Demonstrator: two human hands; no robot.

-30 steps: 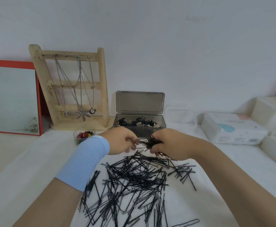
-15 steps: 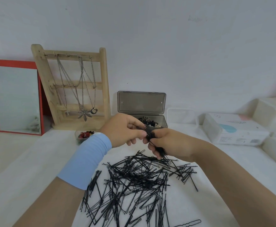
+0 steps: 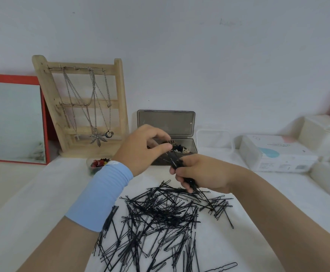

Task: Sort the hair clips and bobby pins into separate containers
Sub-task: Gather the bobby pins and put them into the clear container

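Listing near to far: loose bobby pins (image 3: pixel 160 216) heaped on our white cloth (image 3: pixel 244 248), awaiting sorting; right hand (image 3: pixel 203 173) clenched round a pin bundle (image 3: pixel 177 163), probably for one transfer; left hand (image 3: pixel 140 148) curled above the open grey box (image 3: pixel 166 122) of hair clips (image 3: pixel 180 149), its hold unclear.

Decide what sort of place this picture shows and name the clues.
Probably a home dressing table: a red-framed mirror leans against the wall, a wooden rack holds necklaces, and loose bobby pins lie spread in front.
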